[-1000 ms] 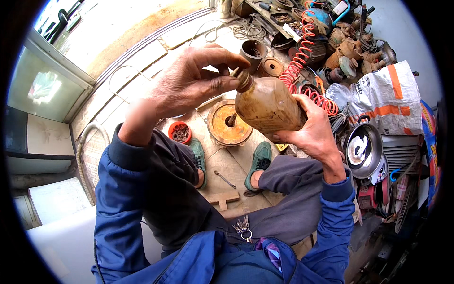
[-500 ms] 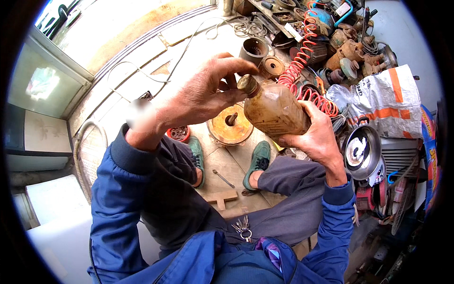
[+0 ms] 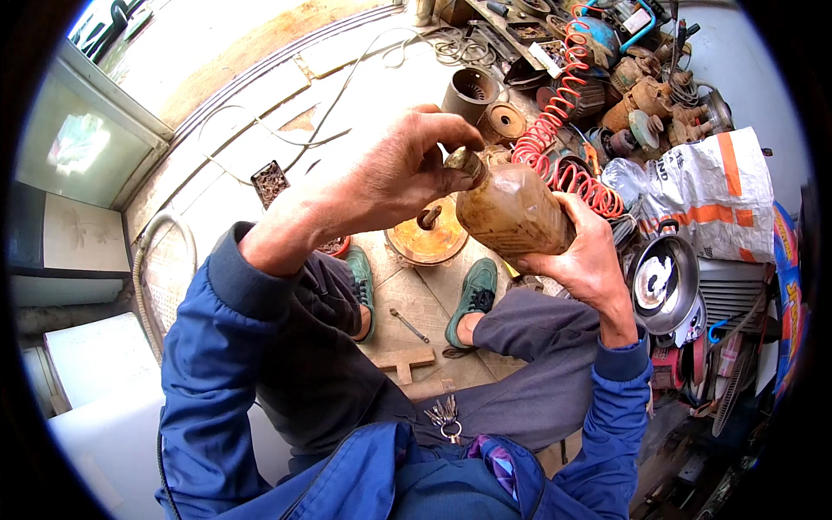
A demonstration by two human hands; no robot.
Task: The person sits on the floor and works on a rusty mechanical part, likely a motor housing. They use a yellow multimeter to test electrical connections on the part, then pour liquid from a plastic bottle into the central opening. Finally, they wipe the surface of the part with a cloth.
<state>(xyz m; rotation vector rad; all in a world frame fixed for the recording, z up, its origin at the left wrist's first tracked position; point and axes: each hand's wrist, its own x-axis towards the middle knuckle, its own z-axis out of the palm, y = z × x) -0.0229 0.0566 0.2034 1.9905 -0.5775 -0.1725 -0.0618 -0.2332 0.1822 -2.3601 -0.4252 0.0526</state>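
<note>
My right hand (image 3: 582, 258) grips the lower end of a grimy, translucent plastic bottle (image 3: 513, 208) with brown stains, holding it tilted in front of me. At its neck is a dirty cap (image 3: 464, 161), tipped up toward the left. My left hand (image 3: 381, 169) is curled around that cap, the thumb against its near side and the index finger arched over it; the other fingers are partly hidden. Below the bottle, on the floor between my feet, stands a round rusty-yellow metal part (image 3: 425, 238) with a shaft sticking up from its middle.
A bolt-like rod (image 3: 408, 325) and a wooden piece (image 3: 406, 360) lie on the tiles. Red coiled hose (image 3: 555, 113), old machine parts, a white sack (image 3: 711, 195) and a dark pan (image 3: 666, 282) crowd the right. A cable trails across the left floor near a small tray (image 3: 269, 182).
Both hands and the bottle have shifted slightly right and down. My left fingers have changed position around the cap, with the wrist turned a little.
</note>
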